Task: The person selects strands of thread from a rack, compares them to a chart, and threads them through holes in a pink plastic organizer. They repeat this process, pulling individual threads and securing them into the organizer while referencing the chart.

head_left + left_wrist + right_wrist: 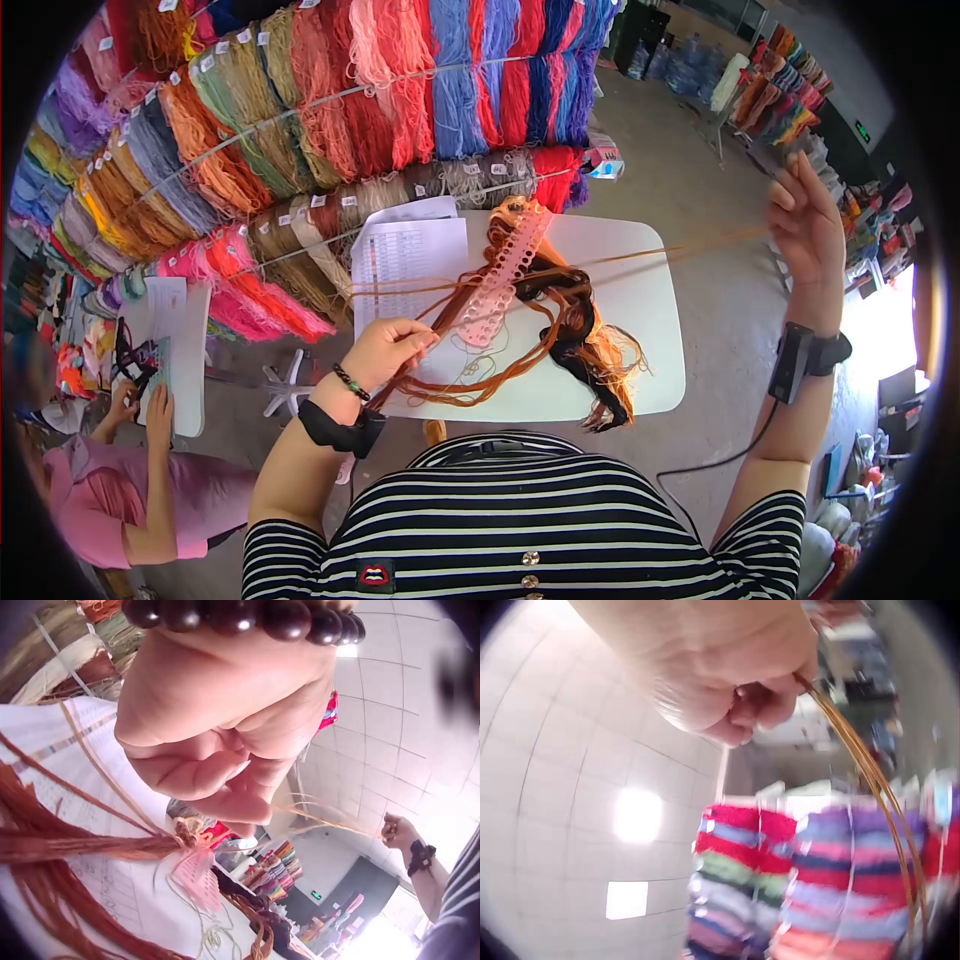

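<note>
My right hand (808, 220) is raised high at the far right and pinches the end of golden-brown embroidery threads (870, 765). These threads stretch back across the table toward my left hand (385, 350). Over the table's left front, the left hand has thumb and fingers together, pinching the thread. Beside it in the left wrist view runs a thick rust-brown skein (90, 847), gathered near the fingertips. A pink card with punched holes (500, 275) lies on the table with threads looped at it. Black and orange thread hanks (580, 340) are heaped to its right.
The white table (640, 370) carries a printed chart sheet (400, 265) at its left. Racks of coloured thread hanks (370, 90) stand behind. A person in pink (140, 500) works at another table on the left. A cable (720, 462) hangs from my right wrist.
</note>
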The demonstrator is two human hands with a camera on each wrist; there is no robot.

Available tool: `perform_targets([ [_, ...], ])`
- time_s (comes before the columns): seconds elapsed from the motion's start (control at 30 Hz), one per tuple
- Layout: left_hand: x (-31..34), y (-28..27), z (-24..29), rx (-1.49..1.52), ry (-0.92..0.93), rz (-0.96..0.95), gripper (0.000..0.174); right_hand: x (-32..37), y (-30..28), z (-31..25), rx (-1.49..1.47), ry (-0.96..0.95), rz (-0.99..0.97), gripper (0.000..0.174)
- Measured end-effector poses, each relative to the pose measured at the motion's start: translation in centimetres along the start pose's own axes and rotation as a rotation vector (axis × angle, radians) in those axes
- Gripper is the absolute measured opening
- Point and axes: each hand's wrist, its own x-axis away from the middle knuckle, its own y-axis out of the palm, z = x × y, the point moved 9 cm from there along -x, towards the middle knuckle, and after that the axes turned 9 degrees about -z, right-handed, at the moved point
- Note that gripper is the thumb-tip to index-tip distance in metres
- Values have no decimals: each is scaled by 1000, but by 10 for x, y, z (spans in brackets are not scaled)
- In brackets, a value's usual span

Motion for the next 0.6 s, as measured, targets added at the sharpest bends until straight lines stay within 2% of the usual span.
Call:
perform_targets([
  [0.03,-8,6,-5,6,-11,-20,20,18,-54,-24,326,-84,351,22],
  [0.07,-16,10,-9,26,7,-41,22,39,-86,-61,794,-178,592,23],
  [0.1,-23,10,-10,18,-5,-31,22,57,-82,-91,1267,-271,823,24],
  [0.2,-45,9,-12,59,-67,-2,21,73,-83,-81,1357,-355,811,23],
  [0.23,-56,7,-11,64,-75,19,21,56,-69,-50,1380,-392,611,21],
  [0.27,-66,7,-11,69,-85,40,21,42,-14,3,1442,-142,583,22],
  [0.3,-76,7,-10,74,-93,60,20,30,15,55,1573,-109,391,23],
  [0.33,-86,7,-11,70,-132,73,20,19,28,122,1322,187,287,22],
  [0.37,-94,6,-14,67,-175,88,20,10,53,181,1117,323,114,22],
  [0.4,-99,5,-18,64,-220,106,21,12,64,246,835,555,20,23],
  [0.43,-104,4,-22,61,-263,126,21,6,77,284,897,338,-77,25],
  [0.5,-109,2,-27,53,-297,123,21,3,91,341,801,491,-108,25],
  [0.6,-115,0,-37,67,-324,98,20,-5,91,386,768,483,-91,26],
])
